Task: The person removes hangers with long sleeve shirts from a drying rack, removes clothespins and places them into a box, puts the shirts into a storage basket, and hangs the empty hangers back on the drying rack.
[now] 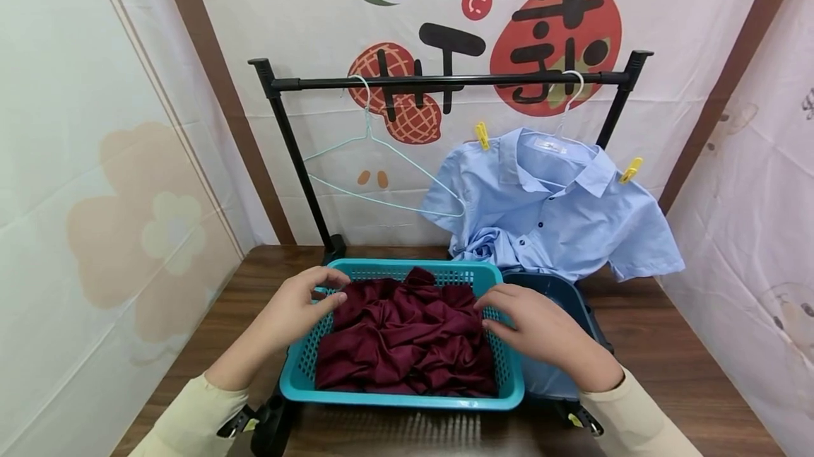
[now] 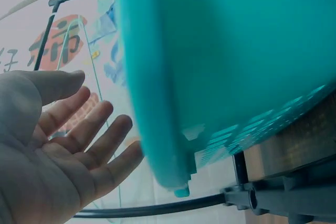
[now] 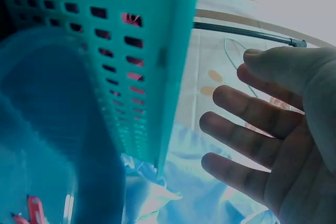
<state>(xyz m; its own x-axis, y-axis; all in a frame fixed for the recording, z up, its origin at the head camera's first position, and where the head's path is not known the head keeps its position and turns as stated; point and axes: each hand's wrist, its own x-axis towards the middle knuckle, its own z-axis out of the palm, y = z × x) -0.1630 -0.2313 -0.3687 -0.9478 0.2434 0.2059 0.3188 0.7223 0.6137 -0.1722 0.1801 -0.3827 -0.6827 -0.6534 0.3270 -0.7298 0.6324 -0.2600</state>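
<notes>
A teal plastic basket stands on the table with a crumpled maroon satiny cloth inside; its kind is unclear. My left hand is above the basket's left rim, fingers relaxed and slightly bent, holding nothing. Over the right rim is my right hand, also without anything in it. Both wrist views show the palms and spread fingers apart from the basket wall. Behind the basket, a pale green wire hanger hangs from a black rack bar.
A light blue short-sleeved shirt hangs at right on a white hanger, with yellow clips at its shoulders. A dark blue bin sits right of the basket. Pink clips lie inside it in the right wrist view.
</notes>
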